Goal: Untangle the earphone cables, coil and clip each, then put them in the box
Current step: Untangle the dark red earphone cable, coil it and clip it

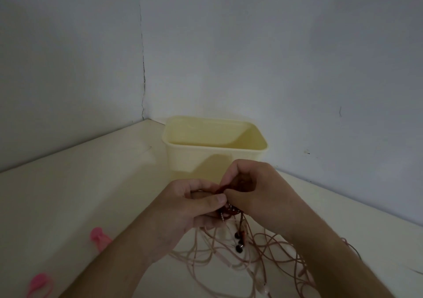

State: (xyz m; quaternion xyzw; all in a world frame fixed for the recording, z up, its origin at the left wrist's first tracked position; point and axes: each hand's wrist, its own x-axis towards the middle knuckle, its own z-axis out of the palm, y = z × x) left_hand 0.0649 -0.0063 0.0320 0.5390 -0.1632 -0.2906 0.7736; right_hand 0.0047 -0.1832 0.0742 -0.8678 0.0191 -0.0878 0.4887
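Hands, left [196, 202] and right [254, 190], together and pinched on a reddish knot [229, 209] above the worktop [91, 194], cables [263, 252] sprawled loose below, pink clips [99, 237] unused, box [215, 146] seemingly empty: untangling barely begun.

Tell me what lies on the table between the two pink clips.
Nothing: in the head view, bare table separates the upper pink clip from the lower pink clip.

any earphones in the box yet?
No: what shows of the box interior is bare, and the cables lie tangled on the table below both hands.
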